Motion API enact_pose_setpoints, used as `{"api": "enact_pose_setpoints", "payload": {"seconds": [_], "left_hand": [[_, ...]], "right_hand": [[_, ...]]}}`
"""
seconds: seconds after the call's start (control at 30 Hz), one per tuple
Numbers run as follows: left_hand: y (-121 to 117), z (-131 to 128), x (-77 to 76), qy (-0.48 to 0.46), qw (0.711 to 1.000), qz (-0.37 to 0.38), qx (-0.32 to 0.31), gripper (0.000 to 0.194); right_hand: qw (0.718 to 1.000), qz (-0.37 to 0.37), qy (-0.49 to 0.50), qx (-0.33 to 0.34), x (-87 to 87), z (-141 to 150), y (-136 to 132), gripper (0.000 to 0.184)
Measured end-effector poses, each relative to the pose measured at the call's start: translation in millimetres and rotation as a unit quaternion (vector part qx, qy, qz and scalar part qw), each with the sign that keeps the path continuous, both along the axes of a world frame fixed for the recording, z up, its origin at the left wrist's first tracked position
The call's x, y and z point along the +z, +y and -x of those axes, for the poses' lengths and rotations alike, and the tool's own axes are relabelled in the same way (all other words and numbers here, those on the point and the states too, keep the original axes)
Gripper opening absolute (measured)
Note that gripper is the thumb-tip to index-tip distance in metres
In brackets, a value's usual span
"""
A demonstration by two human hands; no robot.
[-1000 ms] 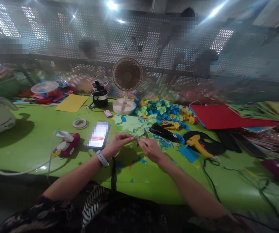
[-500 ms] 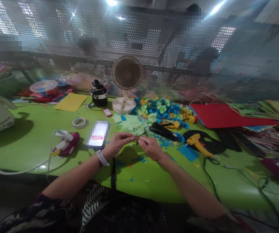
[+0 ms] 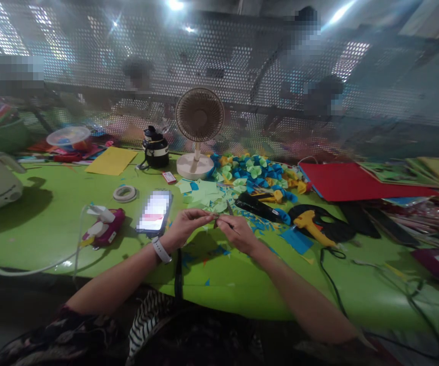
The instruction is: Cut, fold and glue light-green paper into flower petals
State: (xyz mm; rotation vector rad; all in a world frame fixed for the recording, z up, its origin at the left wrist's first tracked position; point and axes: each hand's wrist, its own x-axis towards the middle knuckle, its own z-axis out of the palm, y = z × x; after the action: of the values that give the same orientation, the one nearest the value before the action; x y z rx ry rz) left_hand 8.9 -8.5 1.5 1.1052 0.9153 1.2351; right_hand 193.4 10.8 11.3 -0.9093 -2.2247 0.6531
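My left hand, with a pale watch on its wrist, is closed in a pinch over the front of the table. Its fingertips meet those of my right hand, which is closed too. Whatever lies between the fingertips is too small and hidden to name. A dark sliver shows by the right fingers, of a kind I cannot tell. Just beyond the hands are light green paper pieces and blue and green scraps. A black stapler lies right of them. A lit phone is left of my left hand.
A small fan stands behind a heap of folded paper flowers. A yellow glue gun with a trailing cord lies right. Tape and a purple power strip sit left. Red sheets and a perforated screen lie beyond.
Both hands stay in almost the same place, fingertips still together. The right fingers have shifted very slightly; nothing else has visibly moved.
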Motion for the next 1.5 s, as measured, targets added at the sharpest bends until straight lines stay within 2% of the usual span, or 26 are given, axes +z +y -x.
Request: {"api": "enact_pose_setpoints", "payload": {"seconds": [0.6, 0.9, 1.13, 1.23, 1.37, 1.5], "left_hand": [[0, 1, 0.2, 0.021, 1.0, -0.018, 0.004, 0.025], [2, -1, -2.7, -0.01, 1.0, 0.0, 0.018, 0.024], [5, 0, -5.9, -0.082, 0.995, 0.011, 0.053, 0.021], [6, 2, -5.9, -0.096, 0.992, 0.006, 0.079, 0.022], [7, 2, -6.0, -0.092, 0.991, -0.004, 0.098, 0.022], [8, 2, -7.6, -0.094, 0.992, 0.01, 0.077, 0.024]], "right_hand": [[1.0, 0.008, 0.005, 0.008, -1.3, 0, 1, 0.033], [1.0, -0.003, -0.014, 0.003, -5.0, 1, 4, 0.033], [0.997, -0.063, -0.021, -0.04, -8.8, 6, 1, 0.024], [0.996, -0.076, -0.01, -0.048, -14.8, 7, 1, 0.03], [0.992, -0.121, 0.005, -0.033, -20.0, 8, 2, 0.028], [0.989, -0.143, 0.024, -0.006, -19.0, 7, 3, 0.027]]}}
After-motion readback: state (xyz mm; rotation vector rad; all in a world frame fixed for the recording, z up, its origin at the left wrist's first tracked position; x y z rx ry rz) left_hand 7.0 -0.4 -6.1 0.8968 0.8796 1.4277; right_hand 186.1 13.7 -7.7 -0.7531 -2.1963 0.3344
